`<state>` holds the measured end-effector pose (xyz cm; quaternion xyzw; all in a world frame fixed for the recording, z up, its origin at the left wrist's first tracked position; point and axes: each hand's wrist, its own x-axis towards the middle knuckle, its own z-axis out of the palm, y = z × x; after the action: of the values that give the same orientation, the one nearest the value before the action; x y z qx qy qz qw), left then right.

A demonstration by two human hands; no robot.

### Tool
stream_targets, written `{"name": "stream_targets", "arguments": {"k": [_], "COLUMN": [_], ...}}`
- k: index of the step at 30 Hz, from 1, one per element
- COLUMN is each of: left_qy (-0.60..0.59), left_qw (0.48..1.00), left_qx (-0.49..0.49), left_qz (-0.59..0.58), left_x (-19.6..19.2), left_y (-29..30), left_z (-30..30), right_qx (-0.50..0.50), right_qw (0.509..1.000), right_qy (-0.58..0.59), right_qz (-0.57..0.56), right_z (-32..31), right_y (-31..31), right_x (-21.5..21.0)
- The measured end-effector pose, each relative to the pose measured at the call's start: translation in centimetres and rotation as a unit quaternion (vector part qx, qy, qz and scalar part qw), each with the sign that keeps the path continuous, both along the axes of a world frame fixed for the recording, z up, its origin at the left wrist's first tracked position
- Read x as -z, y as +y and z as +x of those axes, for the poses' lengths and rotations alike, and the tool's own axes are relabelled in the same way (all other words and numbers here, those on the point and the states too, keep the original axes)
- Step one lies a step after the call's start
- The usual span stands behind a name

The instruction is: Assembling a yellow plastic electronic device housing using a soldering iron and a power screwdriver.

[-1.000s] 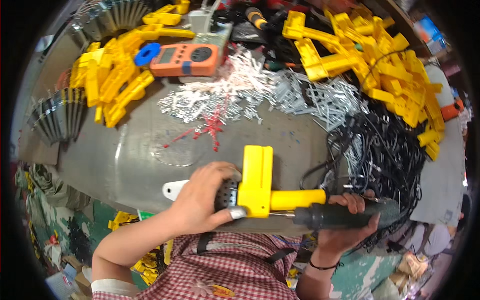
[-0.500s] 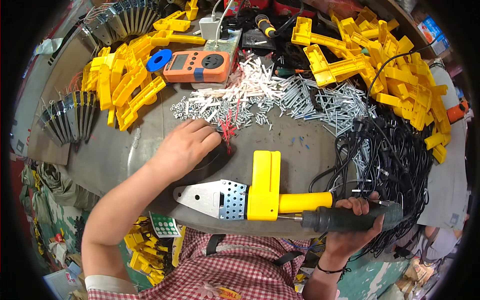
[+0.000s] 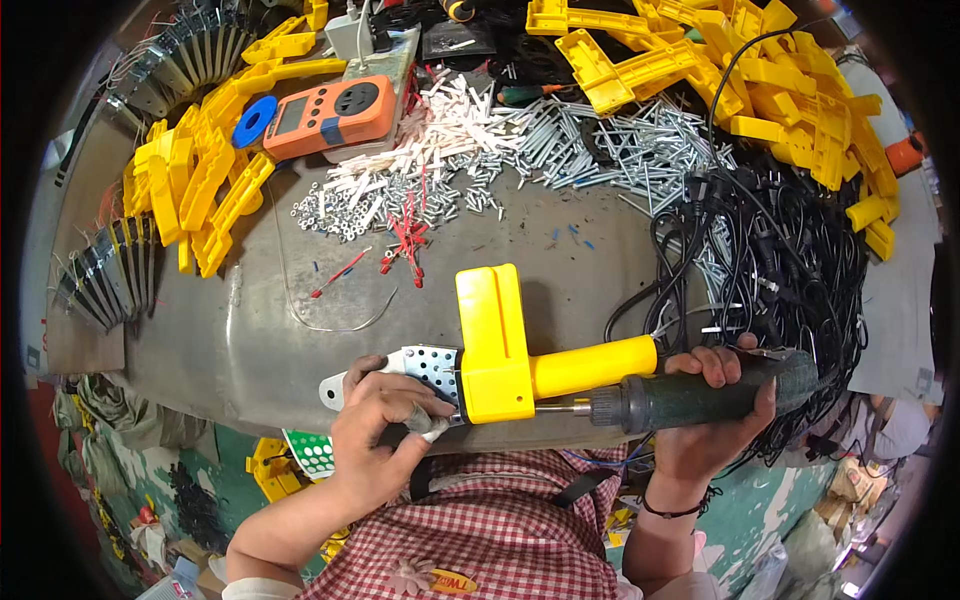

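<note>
My right hand (image 3: 700,448) is wrapped round a dark electric screwdriver (image 3: 655,402), held level, its shaft pointing left into the lower edge of a yellow plastic housing (image 3: 495,350) with a round handle. A perforated metal plate (image 3: 433,366) juts from the housing's left side. At the plate's lower edge, beside the housing, my left hand (image 3: 385,435) has its fingers pinched together. Whatever lies between those fingertips is hidden. Part of the plate's pale tip shows beyond the knuckles.
Ahead lie piles of nuts (image 3: 345,212), long screws (image 3: 640,150), white sleeves (image 3: 440,130) and red pieces (image 3: 405,240). An orange meter (image 3: 330,115) stands behind. Yellow housings (image 3: 790,90) heap up on both sides; black cables (image 3: 780,270) tangle at right.
My left hand has come back from the small parts to the lower edge of the metal plate. The view has shifted, and the tool and yellow housing now sit slightly higher in it.
</note>
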<state>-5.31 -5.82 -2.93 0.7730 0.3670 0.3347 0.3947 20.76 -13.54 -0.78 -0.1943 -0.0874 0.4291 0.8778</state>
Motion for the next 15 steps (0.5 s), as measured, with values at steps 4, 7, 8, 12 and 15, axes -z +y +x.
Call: {"name": "stream_targets", "arguments": {"k": [4, 7, 8, 12, 15], "left_qy": [-0.001, 0.007, 0.006, 0.001, 0.103], "left_qw": [1.0, 0.999, 0.999, 0.998, 0.984], "left_qx": [0.0, -0.001, -0.003, -0.013, -0.028], "left_qz": [0.017, 0.046, 0.051, 0.056, 0.143], "left_x": [0.4, 0.6, 0.7, 1.0, 1.1], "left_y": [-0.1, -0.4, -0.4, -0.4, -0.1], "left_z": [0.2, 0.3, 0.2, 0.2, -0.1], "right_qx": [0.001, 0.003, -0.007, -0.02, -0.002], "right_qw": [1.0, 0.999, 0.999, 0.999, 0.999], "right_qy": [0.009, 0.037, 0.033, 0.028, 0.035], "right_qz": [0.01, 0.011, 0.019, 0.02, -0.009], "right_z": [0.1, -0.1, -0.1, -0.8, -1.6], "right_y": [-0.1, 0.0, 0.0, 0.1, 0.2], "right_x": [0.1, -0.1, 0.0, -0.6, -0.8]}}
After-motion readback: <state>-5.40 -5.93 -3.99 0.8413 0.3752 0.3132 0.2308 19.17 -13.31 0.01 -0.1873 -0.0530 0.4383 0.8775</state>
